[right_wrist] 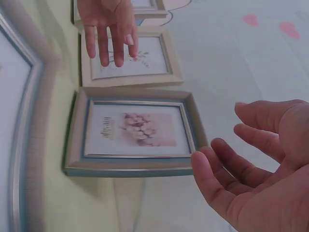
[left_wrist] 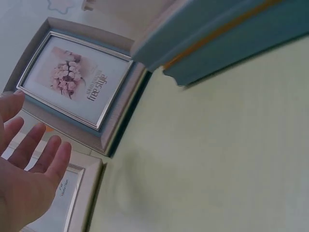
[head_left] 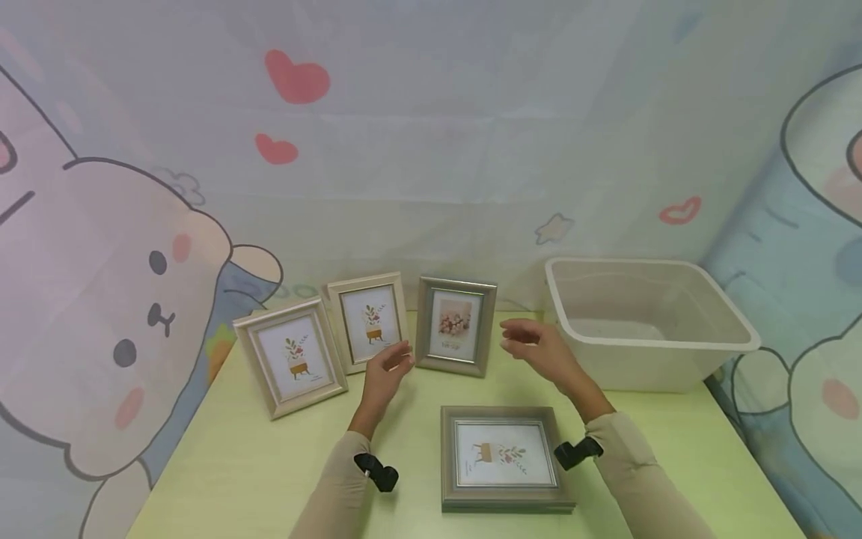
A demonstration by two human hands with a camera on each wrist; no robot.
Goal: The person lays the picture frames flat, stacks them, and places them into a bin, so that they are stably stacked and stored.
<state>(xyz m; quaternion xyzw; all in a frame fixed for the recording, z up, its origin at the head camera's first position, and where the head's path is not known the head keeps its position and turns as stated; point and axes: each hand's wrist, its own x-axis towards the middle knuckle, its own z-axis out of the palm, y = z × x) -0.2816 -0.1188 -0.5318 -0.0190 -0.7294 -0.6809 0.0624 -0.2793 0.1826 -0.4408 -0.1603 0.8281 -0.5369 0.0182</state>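
Note:
A grey-brown picture frame [head_left: 456, 326] with a flower picture stands upright at the back of the table. My left hand [head_left: 385, 376] is just left of its lower edge, fingers loosely bent and holding nothing. To the right of that frame, my right hand [head_left: 539, 346] hovers with relaxed fingers, also holding nothing. Two cream picture frames, a middle one [head_left: 369, 322] and a leftmost one [head_left: 292, 356], stand tilted back on the left, each with a potted-plant picture. In the right wrist view, the flower picture frame [right_wrist: 137, 133] appears beside my right hand [right_wrist: 260, 164].
More frames lie flat in a stack [head_left: 505, 457] at the front of the table, between my forearms. A white plastic bin [head_left: 646, 363] stands at the back right. Behind everything hangs a cartoon-printed cloth [head_left: 431, 150]. Both wrists carry black camera mounts.

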